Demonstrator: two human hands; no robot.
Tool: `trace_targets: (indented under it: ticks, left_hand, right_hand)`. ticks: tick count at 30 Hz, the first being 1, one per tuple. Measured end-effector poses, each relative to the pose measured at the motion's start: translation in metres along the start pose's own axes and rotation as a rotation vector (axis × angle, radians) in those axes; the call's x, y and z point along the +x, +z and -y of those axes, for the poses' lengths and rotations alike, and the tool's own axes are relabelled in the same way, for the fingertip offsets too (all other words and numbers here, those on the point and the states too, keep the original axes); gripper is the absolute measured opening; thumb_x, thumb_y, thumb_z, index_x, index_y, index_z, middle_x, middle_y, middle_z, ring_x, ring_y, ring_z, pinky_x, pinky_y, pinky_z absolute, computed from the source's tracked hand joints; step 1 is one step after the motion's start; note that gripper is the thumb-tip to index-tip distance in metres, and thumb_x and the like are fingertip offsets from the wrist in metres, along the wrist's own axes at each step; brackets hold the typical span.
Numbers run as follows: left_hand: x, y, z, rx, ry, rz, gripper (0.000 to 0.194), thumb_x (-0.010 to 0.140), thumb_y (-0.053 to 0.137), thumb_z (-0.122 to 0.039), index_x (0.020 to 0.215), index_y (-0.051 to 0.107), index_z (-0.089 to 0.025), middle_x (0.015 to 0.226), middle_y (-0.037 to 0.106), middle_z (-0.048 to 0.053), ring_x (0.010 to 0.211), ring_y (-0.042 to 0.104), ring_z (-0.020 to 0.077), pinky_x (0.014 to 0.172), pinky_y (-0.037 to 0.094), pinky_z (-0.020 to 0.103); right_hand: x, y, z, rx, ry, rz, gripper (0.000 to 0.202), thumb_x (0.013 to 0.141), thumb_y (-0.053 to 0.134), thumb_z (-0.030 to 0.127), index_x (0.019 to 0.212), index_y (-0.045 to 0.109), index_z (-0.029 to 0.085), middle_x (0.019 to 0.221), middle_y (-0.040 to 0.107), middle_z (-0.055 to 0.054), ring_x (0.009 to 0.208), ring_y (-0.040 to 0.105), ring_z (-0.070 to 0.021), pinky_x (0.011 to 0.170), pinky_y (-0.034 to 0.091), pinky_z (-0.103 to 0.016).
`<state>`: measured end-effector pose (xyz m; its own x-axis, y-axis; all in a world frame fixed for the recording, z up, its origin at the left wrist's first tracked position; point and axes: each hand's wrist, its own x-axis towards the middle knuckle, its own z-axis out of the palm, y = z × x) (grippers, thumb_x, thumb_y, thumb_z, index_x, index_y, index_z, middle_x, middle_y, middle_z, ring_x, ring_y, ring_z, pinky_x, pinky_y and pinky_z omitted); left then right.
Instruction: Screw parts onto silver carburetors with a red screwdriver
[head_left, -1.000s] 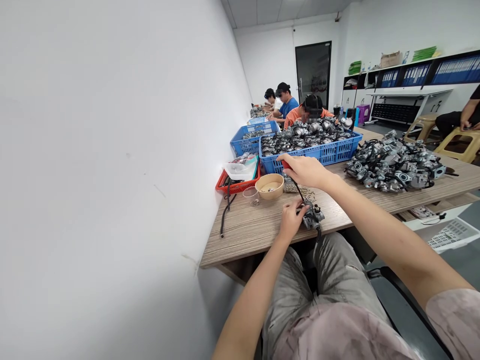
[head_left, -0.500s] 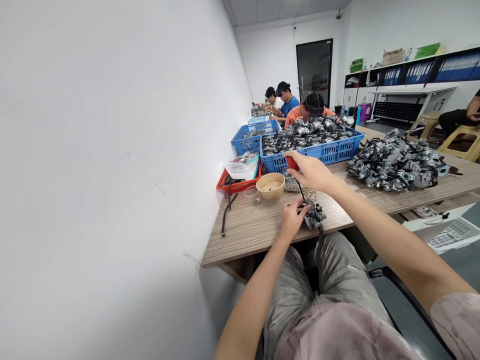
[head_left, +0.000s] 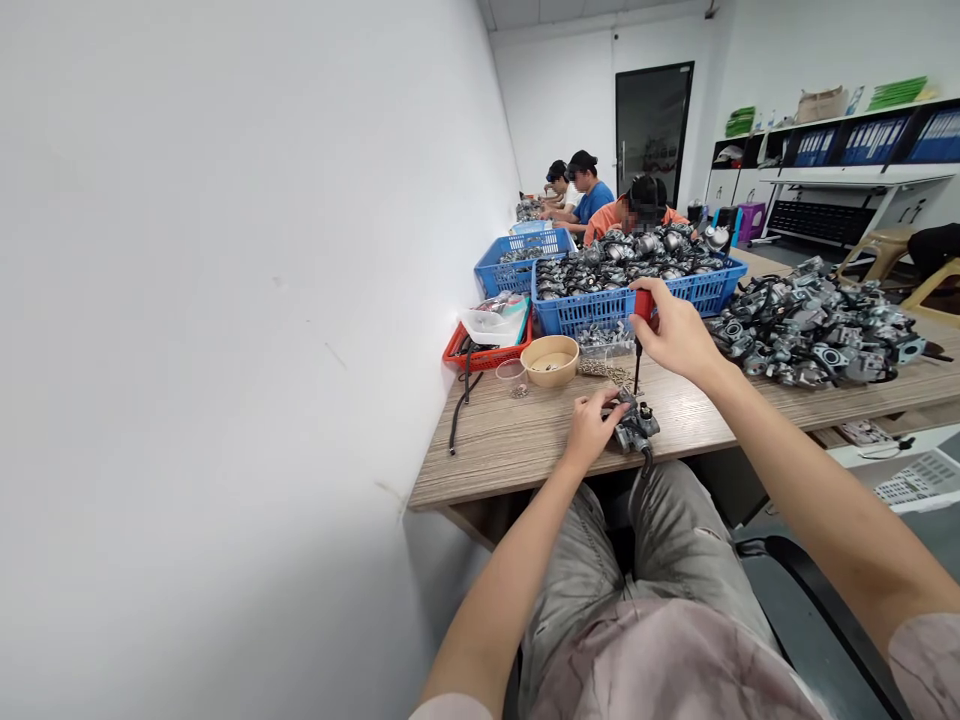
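A red-handled screwdriver (head_left: 643, 306) is in my right hand (head_left: 673, 332), its dark shaft pointing down at the far side of a metal carburetor (head_left: 636, 430). Whether the tip touches the part cannot be made out. My left hand (head_left: 592, 425) grips the carburetor from its left side, fingers closed over its top. The carburetor rests near the table's front edge, with a black hose (head_left: 646, 462) hanging off it toward my lap. Just beyond it, small screws (head_left: 600, 370) lie in a loose pile on the wooden table (head_left: 510, 450).
A beige bowl (head_left: 550, 362) and a clear cup (head_left: 513, 378) stand left of the screws. Behind are a red tray (head_left: 480, 355) and a blue basket (head_left: 555, 315) full of carburetors. More carburetors (head_left: 817, 330) are heaped at right. A white wall (head_left: 300, 300) borders the left; several people sit beyond.
The screwdriver has gone from leaning to nearly upright, my right hand shifting right with it. My left hand stays on the carburetor. The whole view has turned slightly left.
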<state>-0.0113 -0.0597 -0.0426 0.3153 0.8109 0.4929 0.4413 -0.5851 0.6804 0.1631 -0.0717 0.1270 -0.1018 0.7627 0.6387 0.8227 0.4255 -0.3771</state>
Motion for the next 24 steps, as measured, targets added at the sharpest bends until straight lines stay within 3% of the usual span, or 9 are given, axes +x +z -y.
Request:
trace_targets:
  ticks: [24]
  left_hand:
    - [0.0004, -0.0001, -0.0026, 0.009, 0.002, 0.011, 0.03, 0.101, 0.065, -0.043, 0.114, 0.07, -0.016, 0.115, 0.074, 0.008, 0.105, 0.071, 0.0228, 0.105, 0.053, 0.051]
  right_hand:
    - [0.0003, 0.0069, -0.0099, -0.012, 0.006, -0.017, 0.051, 0.092, 0.047, 0.033, 0.138, 0.052, 0.013, 0.088, 0.07, -0.01, 0.069, 0.061, -0.0257, 0.071, 0.046, -0.038]
